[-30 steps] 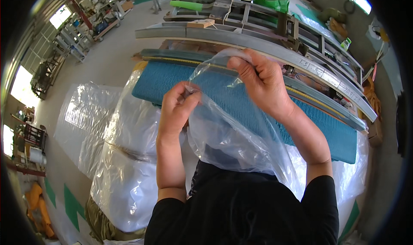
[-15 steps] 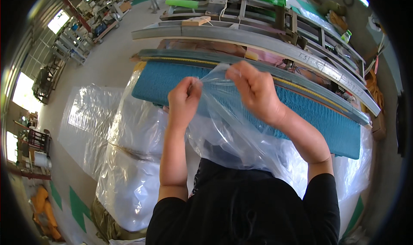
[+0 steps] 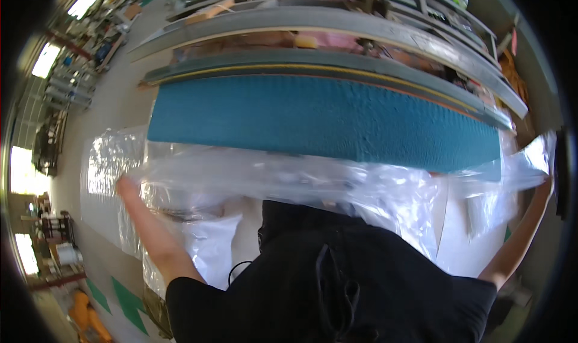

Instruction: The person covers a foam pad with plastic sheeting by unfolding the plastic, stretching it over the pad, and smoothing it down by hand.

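Just beyond the black shirt (image 3: 385,271), the left hand (image 3: 124,186) and right hand (image 3: 546,185), both blurred, grasp opposite ends of a clear plastic sheet (image 3: 271,171) spread left to right. Behind it lies a blue textured panel (image 3: 259,114); farther off run grey metal rails (image 3: 337,21).

The plastic sheet (image 3: 289,174) looks clear, glossy and creased — the blue cloth (image 3: 253,111) matt, with fine wrinkles. The metal beam (image 3: 337,21) has a smooth, dull sheen.
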`<state>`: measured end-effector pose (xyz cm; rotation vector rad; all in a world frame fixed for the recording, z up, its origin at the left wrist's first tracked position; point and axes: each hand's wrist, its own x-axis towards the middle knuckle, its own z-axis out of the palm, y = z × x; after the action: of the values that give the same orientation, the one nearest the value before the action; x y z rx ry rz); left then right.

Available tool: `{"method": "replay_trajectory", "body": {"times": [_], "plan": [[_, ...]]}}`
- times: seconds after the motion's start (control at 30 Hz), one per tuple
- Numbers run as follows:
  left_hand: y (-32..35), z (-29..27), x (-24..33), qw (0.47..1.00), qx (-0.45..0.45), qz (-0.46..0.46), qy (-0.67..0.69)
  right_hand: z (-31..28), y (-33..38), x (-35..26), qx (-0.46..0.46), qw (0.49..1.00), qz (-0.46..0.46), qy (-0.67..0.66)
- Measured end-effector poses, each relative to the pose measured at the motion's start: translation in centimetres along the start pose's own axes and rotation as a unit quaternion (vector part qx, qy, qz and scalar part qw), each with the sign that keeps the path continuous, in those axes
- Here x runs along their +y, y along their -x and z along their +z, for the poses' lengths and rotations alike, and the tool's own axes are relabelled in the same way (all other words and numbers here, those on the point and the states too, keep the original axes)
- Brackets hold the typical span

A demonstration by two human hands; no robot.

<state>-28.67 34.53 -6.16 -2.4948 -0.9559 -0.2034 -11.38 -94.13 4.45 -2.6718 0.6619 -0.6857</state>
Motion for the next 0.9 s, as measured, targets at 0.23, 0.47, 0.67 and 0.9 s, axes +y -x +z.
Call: {"method": "replay_trajectory", "body": {"times": [0.23,0.47,0.67,0.9], "plan": [[-3.9,-0.8,10.6,0.668,-0.134,-0.280,0.677,-9.7,3.3,20.3,-0.026,0.952,0.302,-0.037],[14.2,-34.7,33.2,0.652,-0.341,0.426,0.527,1.8,18.1,-22.8,-0.331,0.906,-0.189,-0.184],[23.5,-30.9,39.4,0.636,-0.212,0.653,0.352,8.0,28.8,-36.1,-0.590,0.667,-0.316,-0.328],[24.4,-29.8,38.2,0.696,-0.236,0.456,0.502,11.9,29.2,-36.4,-0.651,0.616,-0.314,-0.312]]}}
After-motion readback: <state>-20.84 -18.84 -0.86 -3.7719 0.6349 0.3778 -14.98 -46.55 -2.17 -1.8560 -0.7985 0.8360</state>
